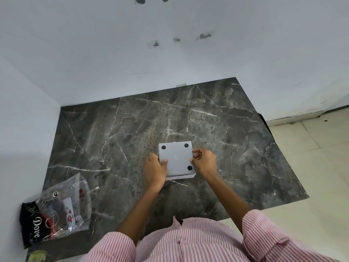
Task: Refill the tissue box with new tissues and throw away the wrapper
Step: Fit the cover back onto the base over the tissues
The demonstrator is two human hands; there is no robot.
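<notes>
Head view, looking down on a dark marble-patterned table (236, 129) set into a corner of pale walls. A grey square tissue box (176, 157) lies upside down near the middle of the table, its flat base uppermost; three black round feet show on that base, the fourth corner being covered by the left hand (155, 170). The left hand grasps the box at its near-left corner, thumb pressed on the base. The right hand (204, 161) grips the right edge, fingers curled around the side. Both forearms emerge from pink-and-white striped sleeves (264, 233). At the table's near-left corner, well apart from the box, lies a crumpled clear plastic wrapper (68, 205) with a black band and red printing. Cream floor tiles (311, 148) show to the right.
</notes>
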